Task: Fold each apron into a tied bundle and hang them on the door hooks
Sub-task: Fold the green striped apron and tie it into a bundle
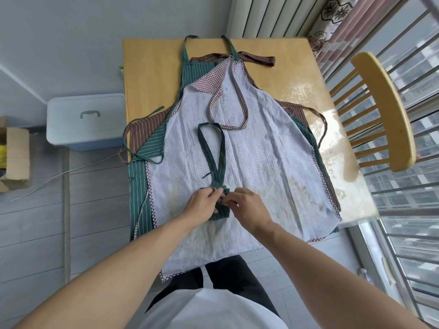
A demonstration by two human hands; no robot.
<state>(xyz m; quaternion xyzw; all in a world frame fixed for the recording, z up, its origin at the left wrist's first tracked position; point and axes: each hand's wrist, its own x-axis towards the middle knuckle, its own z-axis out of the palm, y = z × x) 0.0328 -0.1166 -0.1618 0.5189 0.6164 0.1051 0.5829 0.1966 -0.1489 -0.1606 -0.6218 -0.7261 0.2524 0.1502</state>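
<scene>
A small green striped apron bundle (pixel 221 210) lies on top of a pale checked apron (pixel 249 148) spread flat on the wooden table (pixel 152 67). The bundle's neck loop (pixel 211 148) stretches away from me over the checked cloth. My left hand (pixel 202 203) grips the bundle's left side near the base of the loop. My right hand (pixel 249 205) pinches its ties from the right. Under the checked apron lie another green striped apron (pixel 140 176) and a brown striped apron (pixel 256 58), their edges and straps showing.
A wooden chair (pixel 384 110) stands right of the table by window bars (pixel 408 186). A white lidded bin (pixel 85 119) and a cardboard box (pixel 14 157) sit on the floor at left. A radiator (pixel 268 17) is behind the table.
</scene>
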